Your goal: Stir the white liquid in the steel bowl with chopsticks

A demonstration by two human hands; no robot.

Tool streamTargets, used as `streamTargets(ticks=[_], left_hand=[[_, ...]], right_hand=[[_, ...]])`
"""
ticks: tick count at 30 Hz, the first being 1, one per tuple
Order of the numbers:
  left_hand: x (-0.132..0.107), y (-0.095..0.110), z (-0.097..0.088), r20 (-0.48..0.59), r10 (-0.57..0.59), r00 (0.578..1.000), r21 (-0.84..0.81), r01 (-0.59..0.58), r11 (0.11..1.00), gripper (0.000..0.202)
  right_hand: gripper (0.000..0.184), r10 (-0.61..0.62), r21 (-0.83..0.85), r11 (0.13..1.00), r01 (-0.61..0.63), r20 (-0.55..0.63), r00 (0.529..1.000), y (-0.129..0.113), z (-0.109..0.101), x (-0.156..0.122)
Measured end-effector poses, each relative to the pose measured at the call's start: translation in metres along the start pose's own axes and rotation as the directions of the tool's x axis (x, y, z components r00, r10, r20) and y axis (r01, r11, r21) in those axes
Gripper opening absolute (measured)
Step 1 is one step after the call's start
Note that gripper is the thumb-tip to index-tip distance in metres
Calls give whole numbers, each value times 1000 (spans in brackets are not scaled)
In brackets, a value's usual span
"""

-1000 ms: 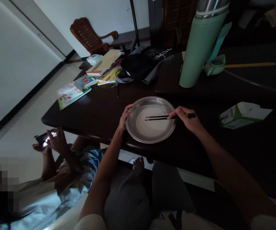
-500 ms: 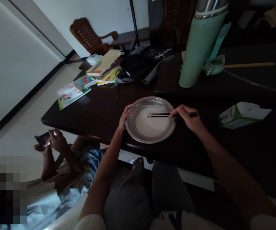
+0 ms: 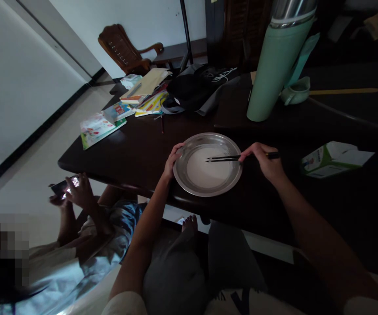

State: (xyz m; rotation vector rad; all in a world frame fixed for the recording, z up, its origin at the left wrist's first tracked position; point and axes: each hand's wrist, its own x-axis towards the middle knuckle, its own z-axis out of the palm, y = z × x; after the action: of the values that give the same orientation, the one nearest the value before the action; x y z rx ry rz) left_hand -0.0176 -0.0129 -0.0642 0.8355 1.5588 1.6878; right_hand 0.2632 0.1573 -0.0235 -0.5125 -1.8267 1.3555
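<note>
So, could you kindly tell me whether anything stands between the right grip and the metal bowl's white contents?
Nothing visible does: from the right grip, the chopsticks extend unobstructed over the metal bowl and its white contents. The green-and-white carton lies farther right, outside that path.

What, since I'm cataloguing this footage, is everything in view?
Table: 1, dark brown, centre
Metal bowl: 1, silver, on table
Contents: uncountable, whitish, in bowl
Chopsticks: 2, black, over bowl
Carton: 1, white-green, right
Flask: 1, green-silver, beyond bowl
Jug: 1, green, beside flask
Books: several, multicoloured, table's left
Bag: 1, black, beside books
Chair: 1, brown, background
Other person: 1, pale shirt, lower left
Phone: 1, dark, with that person
Legs: 2, grey trousers, bottom
Left hand: 1, bowl's left rim
Right hand: 1, holding chopsticks
</note>
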Motion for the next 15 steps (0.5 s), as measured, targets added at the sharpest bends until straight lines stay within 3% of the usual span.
streamTargets(ticks=[3,9,12,15], left_hand=[[0,2,1,-6,-11,1000,-24,11,1000,42],[1,0,-1,1,-17,1000,-19,17,1000,42],[1,-1,-2,7,-13,1000,-6,13,1000,41],[1,-2,-3,18,7,1000,2,-7,1000,41]], right_hand=[[49,-32,88,995,37,-53,998,3,-3,1],[42,3,24,1000,-8,173,985,-2,5,-4],[44,9,-23,1000,-7,79,997,-1,2,-1],[48,-2,61,998,5,-52,999,3,-2,2]])
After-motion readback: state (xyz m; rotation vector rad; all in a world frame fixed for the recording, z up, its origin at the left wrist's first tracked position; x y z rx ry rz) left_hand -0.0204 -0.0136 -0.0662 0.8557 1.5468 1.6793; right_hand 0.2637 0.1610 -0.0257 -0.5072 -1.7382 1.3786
